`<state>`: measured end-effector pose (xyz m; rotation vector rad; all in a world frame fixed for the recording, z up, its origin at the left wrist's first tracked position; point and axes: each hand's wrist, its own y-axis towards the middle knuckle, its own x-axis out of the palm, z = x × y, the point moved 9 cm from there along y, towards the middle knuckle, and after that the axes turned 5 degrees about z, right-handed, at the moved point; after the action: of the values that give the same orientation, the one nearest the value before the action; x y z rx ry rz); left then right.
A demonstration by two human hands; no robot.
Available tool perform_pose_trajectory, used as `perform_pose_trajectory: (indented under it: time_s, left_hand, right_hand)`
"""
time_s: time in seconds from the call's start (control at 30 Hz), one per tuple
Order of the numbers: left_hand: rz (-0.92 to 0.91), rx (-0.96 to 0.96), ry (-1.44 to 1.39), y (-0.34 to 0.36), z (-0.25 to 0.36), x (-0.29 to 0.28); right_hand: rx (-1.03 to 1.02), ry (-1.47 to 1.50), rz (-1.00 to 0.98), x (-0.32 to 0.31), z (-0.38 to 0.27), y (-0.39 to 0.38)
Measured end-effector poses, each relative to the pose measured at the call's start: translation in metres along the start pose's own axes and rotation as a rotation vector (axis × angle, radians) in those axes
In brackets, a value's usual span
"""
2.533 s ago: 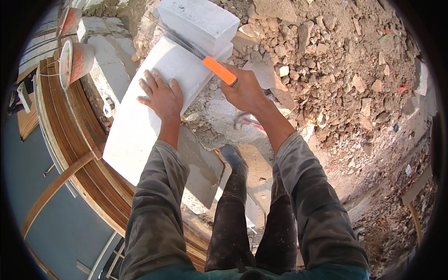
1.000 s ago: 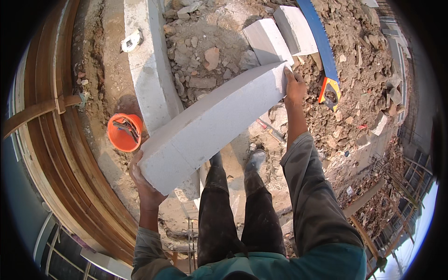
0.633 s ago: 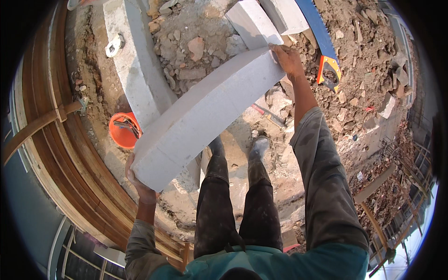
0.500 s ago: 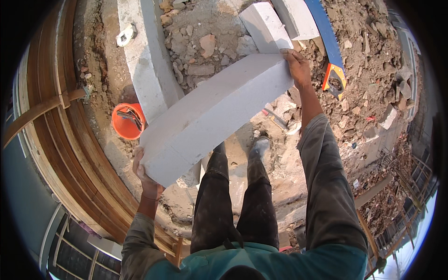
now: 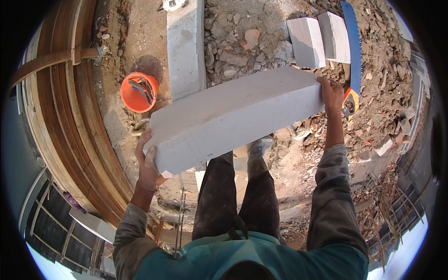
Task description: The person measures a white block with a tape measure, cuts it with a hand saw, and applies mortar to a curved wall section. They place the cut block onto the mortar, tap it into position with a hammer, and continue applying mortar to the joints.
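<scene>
Stony ground point(image 5: 231, 49) ahead, and the grey block point(image 5: 238, 114) spans before the legs point(image 5: 217, 200), left hand point(image 5: 147, 163) and right hand point(image 5: 332, 97) clamped on its ends, sensible holds for something likely heavy, stiff and chippable!

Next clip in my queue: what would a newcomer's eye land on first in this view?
Probably the long grey block across the middle, gripped near its ends by the left hand and right hand. Next, the bright orange bucket on the ground at upper left, with tools inside. Then the blue-bladed saw at upper right, beside two shorter blocks.
</scene>
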<state>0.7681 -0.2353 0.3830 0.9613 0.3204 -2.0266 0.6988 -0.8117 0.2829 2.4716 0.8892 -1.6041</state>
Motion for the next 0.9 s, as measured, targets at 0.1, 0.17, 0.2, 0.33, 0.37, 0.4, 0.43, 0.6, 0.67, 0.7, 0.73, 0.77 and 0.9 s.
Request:
perform_pose_trajectory:
  time_s: [0.1,0.17,0.2,0.33,0.37,0.4,0.43,0.6,0.67,0.7,0.73,0.77,0.9]
  left_hand:
    - [0.051,-0.141,-0.043,-0.017,-0.012,-0.053]
    - [0.127,-0.566,-0.371,-0.056,-0.062,-0.081]
    - [0.175,-0.752,-0.559,-0.069,-0.078,-0.082]
    - [0.412,-1.123,-0.906,-0.092,-0.119,-0.095]
    - [0.387,-1.119,-0.803,-0.103,-0.134,-0.097]
    - [0.389,-1.100,-0.736,-0.102,-0.148,-0.095]
    - [0.377,-1.082,-0.667,-0.101,-0.162,-0.094]
    - [0.049,-0.919,-0.187,-0.072,-0.167,-0.103]
    - [-0.218,-0.597,0.255,-0.052,-0.147,-0.110]
    - [-0.303,-0.473,0.410,-0.053,-0.138,-0.124]
    - [-0.392,-0.347,0.556,-0.042,-0.127,-0.125]
    - [-0.380,-0.303,0.609,-0.028,-0.121,-0.127]
    - [-0.229,-0.078,0.561,0.065,0.002,-0.064]
  right_hand:
    - [0.026,0.048,0.016,-0.024,-0.056,-0.058]
    - [-0.052,0.074,0.015,-0.022,-0.095,-0.082]
    - [-0.091,0.083,0.024,-0.020,-0.110,-0.094]
    - [-0.230,0.140,0.039,0.016,-0.161,-0.119]
    - [-0.249,0.137,0.017,0.026,-0.165,-0.129]
    - [-0.286,0.136,-0.002,0.038,-0.172,-0.133]
    - [-0.325,0.134,-0.022,0.047,-0.178,-0.136]
    - [-0.540,0.240,-0.047,0.044,-0.196,-0.153]
    - [-0.477,0.298,-0.085,0.047,-0.194,-0.152]
    - [-0.487,0.324,-0.047,0.043,-0.197,-0.154]
    - [-0.488,0.340,-0.009,0.039,-0.196,-0.159]
    - [-0.488,0.354,0.030,0.036,-0.195,-0.161]
    - [-0.349,0.549,0.003,0.045,-0.175,-0.157]
